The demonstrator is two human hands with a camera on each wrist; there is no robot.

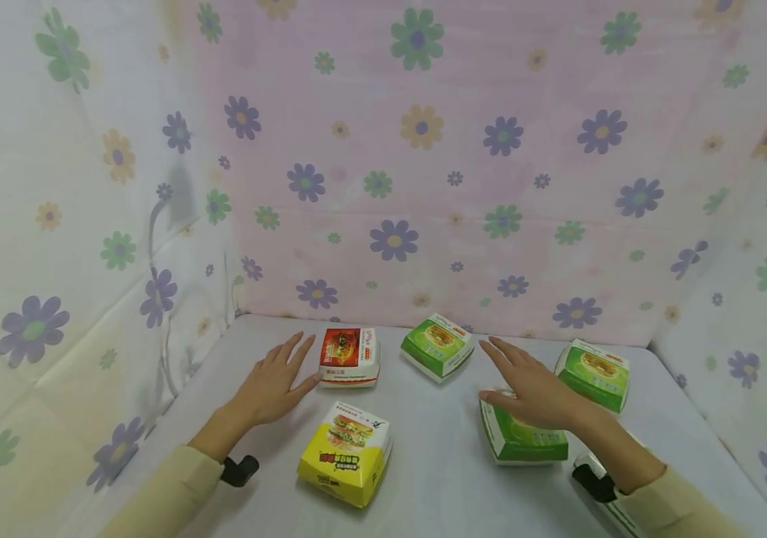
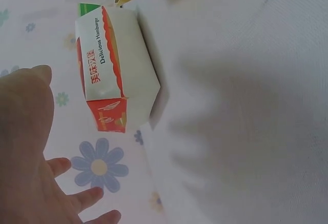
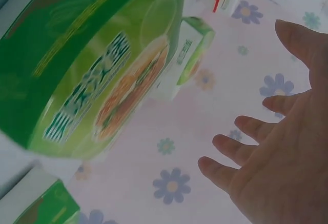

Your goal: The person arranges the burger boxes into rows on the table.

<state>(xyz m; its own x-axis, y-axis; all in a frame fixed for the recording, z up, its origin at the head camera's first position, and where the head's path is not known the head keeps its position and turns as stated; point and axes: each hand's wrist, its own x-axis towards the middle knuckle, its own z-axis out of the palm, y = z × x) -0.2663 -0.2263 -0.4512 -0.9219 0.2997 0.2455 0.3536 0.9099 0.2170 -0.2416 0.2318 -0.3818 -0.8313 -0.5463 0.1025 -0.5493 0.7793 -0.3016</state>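
Observation:
In the head view my left hand (image 1: 274,385) is held with fingers straight and spread, its thumb tip right at the left edge of a red and white hamburger box (image 1: 349,359). That box (image 2: 134,62) stands beyond the thumb in the left wrist view. A yellow and white burger box (image 1: 346,456) lies nearer me. My right hand (image 1: 532,387), also with outstretched fingers, overlaps a green burger box (image 1: 529,448) in the head view. In the right wrist view this hand (image 3: 279,147) holds nothing, and a green box (image 3: 97,70) looms large beside it.
Another green box (image 1: 438,345) sits at the back middle, and one more green box (image 1: 596,373) at the back right. A further box (image 1: 615,515) is partly hidden beneath my right forearm. Flower-patterned cloth (image 1: 423,187) walls in the white tabletop (image 1: 430,471).

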